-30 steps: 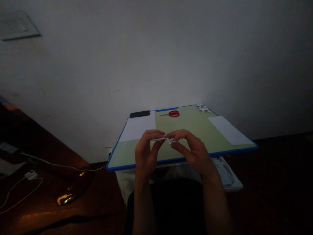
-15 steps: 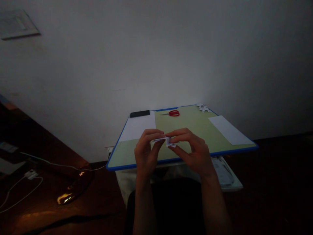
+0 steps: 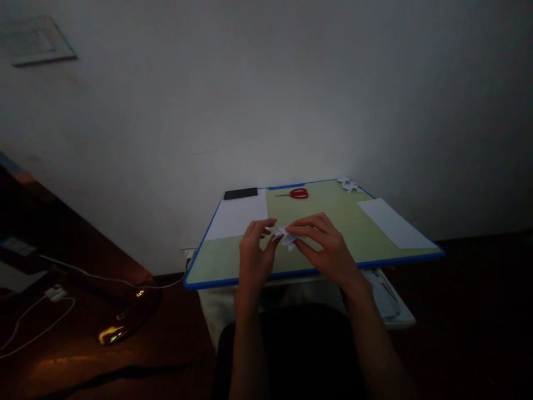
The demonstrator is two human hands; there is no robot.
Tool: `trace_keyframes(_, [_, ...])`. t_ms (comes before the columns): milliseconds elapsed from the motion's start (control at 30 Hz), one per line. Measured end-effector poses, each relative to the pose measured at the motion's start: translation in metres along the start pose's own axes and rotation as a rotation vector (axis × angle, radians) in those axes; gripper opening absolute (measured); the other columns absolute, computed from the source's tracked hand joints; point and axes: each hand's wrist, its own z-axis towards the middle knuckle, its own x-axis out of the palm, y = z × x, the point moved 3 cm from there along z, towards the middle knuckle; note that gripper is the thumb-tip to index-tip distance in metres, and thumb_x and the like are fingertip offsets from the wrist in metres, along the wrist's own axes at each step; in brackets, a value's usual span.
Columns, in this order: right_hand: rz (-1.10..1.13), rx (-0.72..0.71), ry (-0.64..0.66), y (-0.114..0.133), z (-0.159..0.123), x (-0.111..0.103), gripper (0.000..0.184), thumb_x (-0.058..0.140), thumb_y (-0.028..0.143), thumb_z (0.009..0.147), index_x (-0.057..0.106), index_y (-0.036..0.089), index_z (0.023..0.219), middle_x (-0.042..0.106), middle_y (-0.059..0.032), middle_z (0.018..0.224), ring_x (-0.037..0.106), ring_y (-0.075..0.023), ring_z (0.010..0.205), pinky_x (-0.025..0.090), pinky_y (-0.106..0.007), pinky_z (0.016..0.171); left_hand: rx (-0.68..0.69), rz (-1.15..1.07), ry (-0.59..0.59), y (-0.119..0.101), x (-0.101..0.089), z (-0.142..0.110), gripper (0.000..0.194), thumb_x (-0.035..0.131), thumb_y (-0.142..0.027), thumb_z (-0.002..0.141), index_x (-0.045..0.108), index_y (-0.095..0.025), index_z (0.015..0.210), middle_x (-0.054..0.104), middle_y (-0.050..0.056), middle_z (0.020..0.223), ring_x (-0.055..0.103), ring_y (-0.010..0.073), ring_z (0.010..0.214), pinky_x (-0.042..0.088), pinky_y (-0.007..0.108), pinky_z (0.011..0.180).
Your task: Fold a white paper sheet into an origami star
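Note:
Above the near part of the table, a small folded piece of white paper [image 3: 288, 239] is pinched between the thumb and fingers of my right hand [image 3: 328, 244]. Its folds stick out to the left and downward; part of it is hidden by the fingers. My left hand [image 3: 256, 250] is at the paper's left side, fingers raised and parted from the thumb. The left thumb tip lies against or very close to the paper's left edge.
The green table top [image 3: 325, 205] has a blue rim. On it are red-handled scissors [image 3: 297, 193], a black flat object [image 3: 240, 193], a white sheet [image 3: 239, 216] at left, another sheet [image 3: 395, 222] at right, and folded paper pieces [image 3: 348, 185]. An open drawer [image 3: 391, 305] juts out below.
My left fingers have lifted off the paper and spread from the thumb. The paper has turned in my right hand, showing more of its folds. The view has shifted slightly.

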Motion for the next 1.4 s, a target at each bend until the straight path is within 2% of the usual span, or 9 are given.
trace_keyframes(67, [-0.082,-0.034,0.093,-0.017,-0.004,0.004,0.029,0.071,0.014,0.098,0.077,0.027,0.123,0.078,-0.0068,0.113,0.065,-0.0259,0.105,0.054,-0.046,0.096,-0.073,0.092,0.089,0.016,0.001,-0.002,0.025,0.07,-0.012,0.093,0.071,-0.022,0.116,0.075,0.007,0.109,0.07,0.021,0.091,0.057,0.036,0.084])
trace_keyframes(167, [-0.146,-0.071,0.243,-0.043,-0.01,0.007,0.022,0.071,0.014,0.098,0.078,0.021,0.117,0.078,-0.0099,0.11,0.066,-0.0272,0.102,0.055,-0.048,0.094,-0.187,0.239,0.222,0.039,-0.001,-0.007,0.016,0.071,-0.018,0.094,0.074,-0.019,0.11,0.076,0.01,0.108,0.072,0.0263,0.096,0.057,0.044,0.091])
trace_keyframes(333, [-0.13,-0.044,0.425,-0.065,-0.021,0.011,0.03,0.058,0.009,0.101,0.076,0.02,0.122,0.075,-0.0122,0.115,0.069,-0.0268,0.108,0.06,-0.047,0.096,-0.221,0.246,0.257,0.051,-0.006,-0.009,0.011,0.068,-0.022,0.097,0.075,-0.018,0.104,0.079,0.011,0.103,0.073,0.0289,0.1,0.057,0.046,0.094])
trace_keyframes(533, [-0.18,0.068,0.378,-0.057,-0.034,0.003,0.036,0.059,0.015,0.102,0.072,0.022,0.134,0.072,-0.0125,0.128,0.069,-0.0272,0.118,0.057,-0.046,0.106,-0.203,0.231,0.297,0.048,-0.008,-0.011,0.012,0.067,-0.028,0.099,0.075,-0.021,0.1,0.08,0.009,0.104,0.072,0.029,0.103,0.055,0.046,0.098])
trace_keyframes(633, [-0.221,0.145,0.367,-0.055,-0.037,-0.002,0.035,0.053,0.022,0.106,0.072,0.023,0.135,0.073,-0.0107,0.113,0.072,-0.0253,0.103,0.059,-0.042,0.095,-0.209,0.222,0.301,0.05,-0.008,-0.011,0.013,0.065,-0.029,0.1,0.075,-0.02,0.101,0.08,0.01,0.105,0.072,0.029,0.105,0.055,0.047,0.099])
trace_keyframes(700, [-0.262,0.191,0.412,-0.056,-0.038,-0.002,0.038,0.048,0.024,0.109,0.071,0.024,0.139,0.071,-0.009,0.104,0.072,-0.0242,0.093,0.059,-0.039,0.086,-0.215,0.216,0.305,0.05,-0.008,-0.011,0.013,0.065,-0.028,0.1,0.075,-0.02,0.101,0.08,0.01,0.105,0.072,0.0291,0.105,0.054,0.046,0.1])
trace_keyframes(800, [-0.351,0.218,0.509,-0.059,-0.042,0.001,0.043,0.045,0.023,0.109,0.066,0.025,0.146,0.071,-0.0075,0.101,0.073,-0.0236,0.089,0.057,-0.036,0.08,-0.223,0.209,0.311,0.051,-0.008,-0.01,0.014,0.065,-0.029,0.1,0.076,-0.02,0.101,0.08,0.01,0.106,0.072,0.029,0.104,0.055,0.045,0.099])
trace_keyframes(900, [-0.424,0.219,0.551,-0.062,-0.046,0.001,0.044,0.047,0.022,0.108,0.066,0.028,0.147,0.071,-0.0064,0.098,0.072,-0.0218,0.086,0.054,-0.031,0.075,-0.227,0.199,0.316,0.051,-0.009,-0.01,0.015,0.065,-0.029,0.1,0.076,-0.02,0.102,0.08,0.009,0.107,0.073,0.0282,0.104,0.055,0.044,0.098])
trace_keyframes(1400, [-0.398,0.269,0.57,-0.061,-0.052,-0.003,0.042,0.053,0.019,0.102,0.075,0.026,0.137,0.07,-0.004,0.087,0.07,-0.0209,0.081,0.049,-0.031,0.073,-0.216,0.162,0.299,0.051,-0.009,-0.009,0.017,0.063,-0.033,0.099,0.076,-0.023,0.099,0.081,0.009,0.104,0.073,0.0283,0.1,0.056,0.047,0.097])
